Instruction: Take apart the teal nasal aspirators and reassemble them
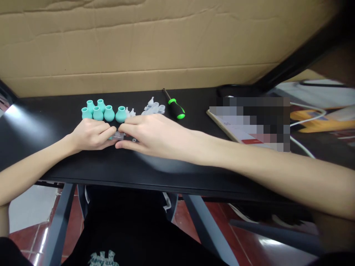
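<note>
My left hand [93, 135] is closed, its thumb and fingers wrapped around one end of a small clear plastic piece [118, 136]. A bit of teal shows beside that piece, mostly hidden by the fingers. From the other side my right hand [151, 133] meets it, with fingertips and thumb pinched at the clear piece. A tiny white ring [134, 140] lies on the black table under my right hand. Just behind the hands stand several teal rubber bulbs [109, 113] with open necks. Next to them are small translucent pointed tips [132, 112].
More translucent plastic parts [154, 108] lie in a pile behind my right hand. A black and green screwdriver [176, 108] rests to their right. Cardboard [133, 48] walls off the back. A partly blurred box or booklet [230, 127] and a white cable [302, 146] are at the right.
</note>
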Available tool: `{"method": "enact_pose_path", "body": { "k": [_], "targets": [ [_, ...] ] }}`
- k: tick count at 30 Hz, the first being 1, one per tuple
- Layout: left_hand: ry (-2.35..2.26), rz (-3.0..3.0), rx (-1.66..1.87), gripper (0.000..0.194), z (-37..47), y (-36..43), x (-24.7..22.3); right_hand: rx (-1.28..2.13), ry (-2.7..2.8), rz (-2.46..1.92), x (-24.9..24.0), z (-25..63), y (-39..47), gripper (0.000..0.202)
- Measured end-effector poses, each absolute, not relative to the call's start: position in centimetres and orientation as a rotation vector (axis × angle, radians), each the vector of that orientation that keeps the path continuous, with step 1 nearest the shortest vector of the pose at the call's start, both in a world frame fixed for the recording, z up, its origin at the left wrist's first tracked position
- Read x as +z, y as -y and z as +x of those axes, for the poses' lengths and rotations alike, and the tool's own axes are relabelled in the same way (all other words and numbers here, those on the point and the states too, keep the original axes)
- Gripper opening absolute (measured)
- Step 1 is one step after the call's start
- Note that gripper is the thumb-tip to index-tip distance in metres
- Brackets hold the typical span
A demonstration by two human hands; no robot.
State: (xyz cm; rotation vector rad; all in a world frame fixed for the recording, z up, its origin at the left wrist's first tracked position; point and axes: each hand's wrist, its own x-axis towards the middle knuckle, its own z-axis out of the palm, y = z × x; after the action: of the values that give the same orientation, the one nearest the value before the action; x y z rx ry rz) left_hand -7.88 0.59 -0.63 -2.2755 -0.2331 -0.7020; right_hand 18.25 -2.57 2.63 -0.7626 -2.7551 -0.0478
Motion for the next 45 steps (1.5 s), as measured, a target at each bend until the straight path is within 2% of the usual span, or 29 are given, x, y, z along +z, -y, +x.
{"method": "enact_pose_path", "body": {
  "k": [2,7,14,19,23,27,32,36,41,45],
  "targets": [
    [0.241,-2.256,-0.717,0.039,-7.8,-0.2,-0.4,-0.079,2.736,-0.710,2.0,18.1,2.9,0.038],
    [0.120,-2.290,-0.844,0.026,-7.6,0.3,0.3,0.007,2.683,-0.567,2.2,18.1,3.2,0.037],
    [0.086,-2.487,-0.913,0.040,-8.0,-0.1,-0.2,0.234,2.667,-0.226,2.8,18.4,1.6,0.038],
    [0.092,-2.563,-0.933,0.044,-7.9,0.1,-0.6,0.237,2.743,-0.223,2.5,18.6,0.6,0.054],
    [-0.001,-2.660,-0.944,0.032,-7.9,0.1,-0.3,0.324,2.774,-0.138,2.8,18.9,0.3,0.057],
    [0.021,-2.691,-0.987,0.028,-8.1,-0.2,0.0,0.384,2.757,-0.166,3.1,19.0,0.4,0.048],
    [0.046,-2.611,-0.963,0.023,-8.3,-0.4,-0.1,0.122,2.706,-0.320,2.4,18.9,0.7,0.037],
    [0.157,-2.493,-0.864,0.036,-8.3,-0.4,-0.2,-0.132,2.652,-0.377,1.7,18.8,1.2,0.034],
    [0.190,-2.520,-0.952,0.045,-7.8,-0.3,-0.4,-0.429,2.664,-0.275,1.9,18.5,1.8,0.034],
    [0.202,-2.578,-0.982,0.040,-7.4,-0.2,-0.7,-0.603,2.618,-0.394,3.6,19.2,1.2,0.029]
  ]
}}
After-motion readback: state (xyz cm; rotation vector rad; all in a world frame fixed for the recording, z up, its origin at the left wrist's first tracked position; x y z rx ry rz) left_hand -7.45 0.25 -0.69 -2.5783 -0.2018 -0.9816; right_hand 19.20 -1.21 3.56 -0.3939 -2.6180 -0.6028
